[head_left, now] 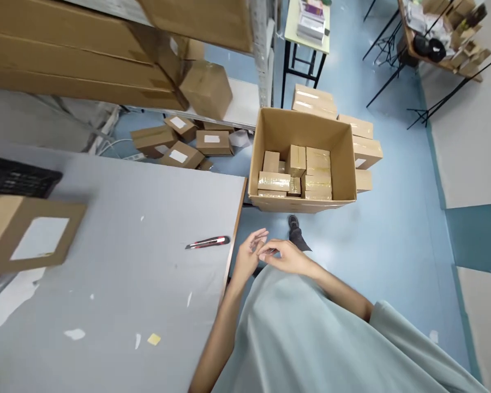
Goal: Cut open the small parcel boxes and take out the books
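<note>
Cutter (208,242), black and red, lies on the grey worktop (139,284) near its right edge, apart from both hands. Just past that edge, the left hand (247,256) and the right hand (285,255) meet in front of the person's pale garment (294,327). The left is partly open with its fingers loosely bent; the right is more curled, its fingertips against or over the left. A speck of red shows under the right fingers, but I cannot tell what it is or whether either hand has hold of anything. Ahead of the hands, beyond the worktop's far right corner, an open carton (306,124) contains small taped boxes (318,161), and closed boxes (367,148) sit behind and right of it. A box with a white label (76,229) stands at the worktop's left side, while white scraps (74,334) and a yellow scrap (154,339) lie toward the near side.
</note>
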`<state>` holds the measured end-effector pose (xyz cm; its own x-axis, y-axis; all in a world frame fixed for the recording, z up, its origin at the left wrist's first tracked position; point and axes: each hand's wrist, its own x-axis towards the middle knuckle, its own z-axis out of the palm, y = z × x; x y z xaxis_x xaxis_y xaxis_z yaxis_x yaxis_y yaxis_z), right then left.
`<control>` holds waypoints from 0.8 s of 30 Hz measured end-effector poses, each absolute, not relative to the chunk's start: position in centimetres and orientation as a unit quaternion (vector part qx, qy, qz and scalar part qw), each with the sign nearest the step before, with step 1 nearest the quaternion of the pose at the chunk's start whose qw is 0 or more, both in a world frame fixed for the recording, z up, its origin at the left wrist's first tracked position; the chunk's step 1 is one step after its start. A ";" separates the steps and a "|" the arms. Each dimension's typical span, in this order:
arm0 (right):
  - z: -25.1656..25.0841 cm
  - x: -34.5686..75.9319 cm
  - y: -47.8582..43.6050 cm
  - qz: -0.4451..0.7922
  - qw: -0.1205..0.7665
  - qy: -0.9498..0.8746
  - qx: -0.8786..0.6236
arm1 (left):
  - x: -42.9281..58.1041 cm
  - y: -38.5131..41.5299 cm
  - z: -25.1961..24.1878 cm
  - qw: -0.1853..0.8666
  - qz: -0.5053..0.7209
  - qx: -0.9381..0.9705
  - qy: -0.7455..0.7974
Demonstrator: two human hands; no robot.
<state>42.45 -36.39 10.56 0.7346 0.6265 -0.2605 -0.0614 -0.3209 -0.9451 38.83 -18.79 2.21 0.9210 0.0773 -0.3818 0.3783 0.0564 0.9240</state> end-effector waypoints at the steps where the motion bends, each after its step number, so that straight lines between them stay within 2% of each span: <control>1: 10.4 44.2 -37.5 0.311 0.555 -0.183 -0.750 | 40.7 -19.8 2.1 0.702 -0.114 0.683 0.165; 9: 9.9 57.9 -45.2 0.291 0.461 -0.179 -0.819 | 53.8 -28.5 3.1 0.690 -0.148 0.698 0.124; 13: 8.2 62.9 -46.9 0.295 0.424 -0.185 -0.836 | 58.0 -31.0 2.6 0.665 -0.144 0.720 0.138; 19: 1.8 69.0 -47.7 0.308 0.367 -0.148 -0.865 | 62.1 -31.7 -4.1 0.682 -0.156 0.667 0.256; 24: -5.3 72.9 -46.9 0.316 0.307 -0.139 -0.887 | 65.7 -30.7 -11.0 0.624 -0.227 0.620 0.418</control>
